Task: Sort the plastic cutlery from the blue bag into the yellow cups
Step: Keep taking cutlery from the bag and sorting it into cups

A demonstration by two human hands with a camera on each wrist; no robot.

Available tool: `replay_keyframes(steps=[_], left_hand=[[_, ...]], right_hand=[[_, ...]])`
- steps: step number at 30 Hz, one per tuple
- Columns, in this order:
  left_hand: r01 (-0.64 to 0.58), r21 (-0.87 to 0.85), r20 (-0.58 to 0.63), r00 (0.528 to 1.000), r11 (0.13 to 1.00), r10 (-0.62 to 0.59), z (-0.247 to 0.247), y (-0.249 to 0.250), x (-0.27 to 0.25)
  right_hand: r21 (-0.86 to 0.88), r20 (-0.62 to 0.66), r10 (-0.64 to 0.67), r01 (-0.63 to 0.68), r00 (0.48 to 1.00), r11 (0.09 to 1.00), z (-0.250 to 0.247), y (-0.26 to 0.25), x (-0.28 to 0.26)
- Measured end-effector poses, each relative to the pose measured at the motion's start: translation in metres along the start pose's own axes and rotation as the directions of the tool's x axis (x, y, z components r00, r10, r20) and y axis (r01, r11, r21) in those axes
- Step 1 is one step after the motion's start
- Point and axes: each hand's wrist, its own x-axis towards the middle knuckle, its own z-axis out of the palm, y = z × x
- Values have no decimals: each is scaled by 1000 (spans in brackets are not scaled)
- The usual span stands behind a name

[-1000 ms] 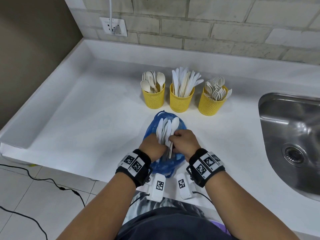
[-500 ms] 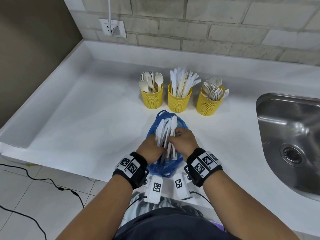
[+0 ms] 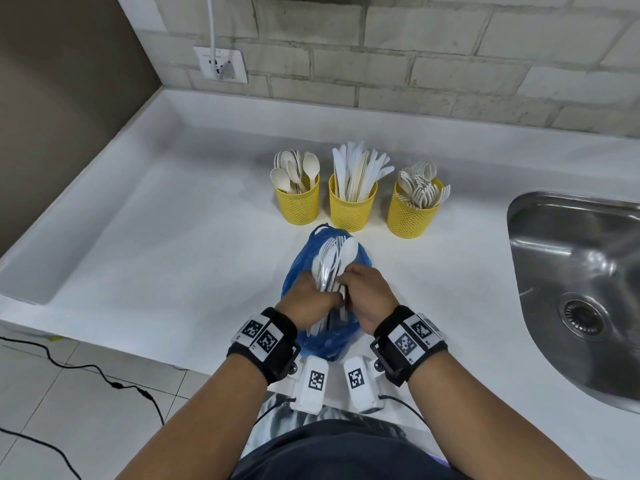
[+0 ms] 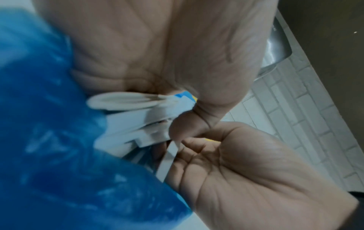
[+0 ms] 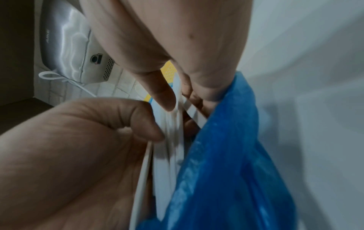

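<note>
A crumpled blue bag lies on the white counter just in front of three yellow mesh cups. My left hand grips a bundle of white plastic cutlery that sticks out of the bag with spoon bowls and fork tines up. My right hand pinches one white handle in that bundle. The left cup holds spoons, the middle cup knives, the right cup forks. The right wrist view shows my right thumb pressed on a handle beside the bag.
A steel sink is set into the counter at the right. A raised lip runs along the counter's left and back edges. A wall socket with a plugged cable sits on the brick wall. Black cables trail over the floor tiles.
Both hands have stayed at the bag with the bundle. The right hand's fingers have shifted a little on the handles. The bundle's tips lean slightly more to the right.
</note>
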Motion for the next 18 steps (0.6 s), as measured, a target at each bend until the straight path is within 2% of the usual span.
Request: replay_keyframes(steps=[4,7,13,14,16,18], left_hand=[[12,-12,-29,1000,1000,-12,4,-5,7],[65,58,-97,993,996,-59,3,-8,10],[70,171,-160,986,983,-43,4,-8,12],[89,187,-182,982,978,-55,4,-8,13],[124,203,-209,975,971,-81,5,-10,15],[137,218,-221,971,966,-88,7,-9,16]], right_hand=[[-39,61,-19,22,998,999,1,1,1],[-98,73,-27,34,997,995,-3,2,-1],[-280,50,-61,73,997,957,-19,-4,-7],[-367,30,-104,108,994,924,-22,-5,-6],[-586,29,-176,159,984,795,-27,-7,-8],[-717,57,-178,164,982,677,-29,-9,-10]])
